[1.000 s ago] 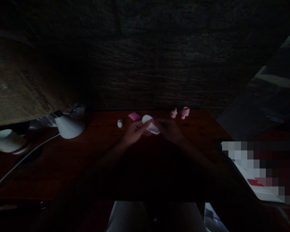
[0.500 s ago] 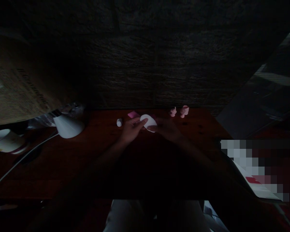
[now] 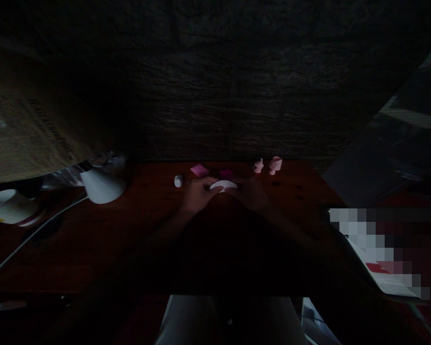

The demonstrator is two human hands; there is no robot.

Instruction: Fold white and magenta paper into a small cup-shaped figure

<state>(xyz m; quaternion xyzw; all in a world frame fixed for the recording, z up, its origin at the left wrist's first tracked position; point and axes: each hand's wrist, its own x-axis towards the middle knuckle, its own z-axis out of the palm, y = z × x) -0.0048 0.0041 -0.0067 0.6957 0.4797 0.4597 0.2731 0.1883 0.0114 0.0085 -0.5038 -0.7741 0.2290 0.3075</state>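
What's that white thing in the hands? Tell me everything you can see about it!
The white piece is plain and pale, and shows as a thin arc, curved along its top. It looks smooth, maybe soft like clay, but it's too dark to be sure. The left hand and right hand hold its two ends, thumbs on the near side, covering part of it. Whether it touches the table is unclear.

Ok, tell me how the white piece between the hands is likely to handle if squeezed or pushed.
Probably pliable: the white piece looks bowed between the left hand and right hand. Likely light, being small beside them. Pushed flat, it might slide rather than roll, since it looks thin and wide.
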